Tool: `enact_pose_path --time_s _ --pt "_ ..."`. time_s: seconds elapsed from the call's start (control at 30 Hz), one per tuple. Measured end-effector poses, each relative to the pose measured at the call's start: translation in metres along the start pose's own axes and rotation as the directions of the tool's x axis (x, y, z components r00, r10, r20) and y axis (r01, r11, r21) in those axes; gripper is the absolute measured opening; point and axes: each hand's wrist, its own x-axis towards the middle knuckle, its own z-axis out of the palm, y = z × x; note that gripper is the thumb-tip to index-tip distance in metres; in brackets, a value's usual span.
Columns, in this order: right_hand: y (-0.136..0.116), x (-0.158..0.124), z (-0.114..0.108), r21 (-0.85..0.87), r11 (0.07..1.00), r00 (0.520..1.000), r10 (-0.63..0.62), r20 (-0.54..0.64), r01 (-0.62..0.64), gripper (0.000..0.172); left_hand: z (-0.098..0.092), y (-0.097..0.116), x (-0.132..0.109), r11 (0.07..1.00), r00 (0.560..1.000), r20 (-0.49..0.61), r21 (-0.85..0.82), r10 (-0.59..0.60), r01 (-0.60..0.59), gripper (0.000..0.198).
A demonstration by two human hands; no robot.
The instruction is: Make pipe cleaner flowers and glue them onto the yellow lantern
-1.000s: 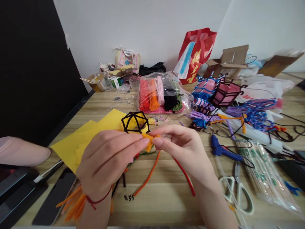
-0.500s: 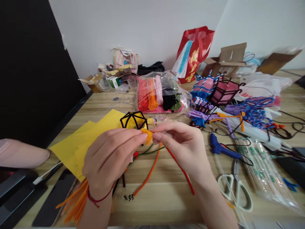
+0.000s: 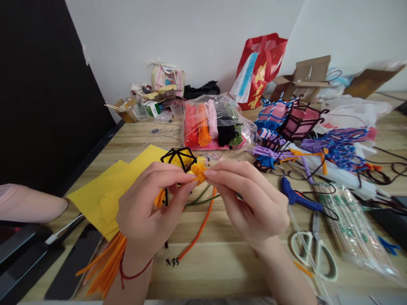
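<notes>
A small bunched piece of yellow-orange pipe cleaner [image 3: 199, 172] is pinched between both hands above the middle of the table. My left hand [image 3: 152, 199] grips its left side with thumb and fingers, a red string around the wrist. From the right, my right hand [image 3: 254, 203] holds it between thumb and forefinger. Just behind the fingertips stands a black pipe-cleaner frame [image 3: 179, 158], partly covered by my left hand. Below the hands lie an orange pipe cleaner [image 3: 202, 226] and a green one [image 3: 202, 195].
Yellow sheets [image 3: 95, 195], orange pipe cleaners [image 3: 106, 264] and a phone [image 3: 74, 262] lie left. Scissors [image 3: 327, 258], a blue glue gun [image 3: 297, 197] and bagged sticks [image 3: 346, 224] are right. Behind are a bag of pipe cleaners [image 3: 208, 123] and pink lanterns [image 3: 300, 120].
Both hands have turned, and the yellow-orange piece has risen slightly and now looks rounder and more bunched. The right hand's fingers have curled in more. The red pipe cleaner is now mostly hidden.
</notes>
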Motion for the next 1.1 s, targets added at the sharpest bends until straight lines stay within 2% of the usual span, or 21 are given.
enact_pose_path --time_s 0.1,0.2,0.27,0.33,0.43,0.47,0.5,0.53,0.63,0.73,0.8,0.87,0.97,1.03,1.1 --pt "0.001 -0.003 -0.001 -0.023 0.999 0.999 -0.032 0.023 0.033 0.041 0.003 0.002 -0.001 0.991 1.0 0.016 -0.132 -0.024 0.026 0.018" --pt "0.002 -0.006 -0.003 -0.029 0.999 0.998 -0.032 0.05 0.033 0.044 0.003 0.003 -0.002 0.936 0.98 0.072 -0.291 -0.187 0.2 0.015" --pt "0.003 -0.007 -0.004 -0.05 0.997 0.997 -0.06 0.057 0.063 0.043 0.003 0.002 0.0 0.859 0.943 0.145 -0.389 -0.3 0.333 0.016" --pt "0.004 -0.008 -0.006 -0.083 0.989 0.99 -0.118 0.071 0.124 0.04 0.002 0.002 0.004 0.748 0.862 0.253 -0.429 -0.438 0.506 0.021" --pt "0.007 -0.008 -0.005 -0.125 0.952 0.958 -0.267 0.107 0.279 0.032 0.001 0.001 0.009 0.576 0.691 0.41 -0.38 -0.596 0.723 0.034" --pt "0.009 -0.007 -0.004 -0.132 0.944 0.952 -0.289 0.104 0.302 0.031 0.0 0.0 0.01 0.545 0.655 0.43 -0.364 -0.621 0.755 0.036" --pt "0.009 -0.007 -0.003 -0.13 0.947 0.955 -0.284 0.089 0.294 0.031 0.0 0.0 0.01 0.539 0.65 0.422 -0.363 -0.632 0.76 0.035" --pt "0.01 -0.006 -0.001 -0.115 0.959 0.966 -0.253 0.061 0.258 0.032 0.0 -0.001 0.008 0.555 0.669 0.391 -0.373 -0.632 0.743 0.032" --pt "0.01 -0.003 0.003 -0.026 0.993 0.994 -0.113 -0.009 0.113 0.037 -0.001 -0.002 0.002 0.701 0.799 0.24 -0.386 -0.551 0.6 0.013" --pt "0.009 -0.001 0.005 0.019 0.994 0.995 -0.105 -0.001 0.105 0.037 -0.001 0.001 -0.003 0.857 0.908 0.139 -0.3 -0.395 0.419 0.006" --pt "0.009 -0.002 0.004 0.017 0.995 0.995 -0.098 0.027 0.098 0.039 -0.001 0.004 -0.004 0.929 0.954 0.072 -0.216 -0.293 0.301 0.012" --pt "0.009 -0.004 0.002 0.011 0.996 0.995 -0.086 0.045 0.085 0.04 0.0 0.007 -0.004 0.96 0.972 0.043 -0.152 -0.232 0.236 0.016" --pt "0.009 -0.005 -0.001 -0.014 0.993 0.992 -0.112 0.064 0.113 0.039 -0.001 0.005 -0.002 0.966 0.976 0.083 -0.145 -0.203 0.214 0.015" --pt "0.008 -0.005 -0.002 -0.029 0.989 0.986 -0.14 0.091 0.143 0.036 -0.003 0.001 0.001 0.949 0.965 0.133 -0.197 -0.224 0.247 0.015" --pt "0.008 -0.004 -0.002 -0.039 0.985 0.977 -0.164 0.134 0.171 0.033 -0.004 -0.005 0.005 0.89 0.933 0.224 -0.303 -0.281 0.34 0.018"
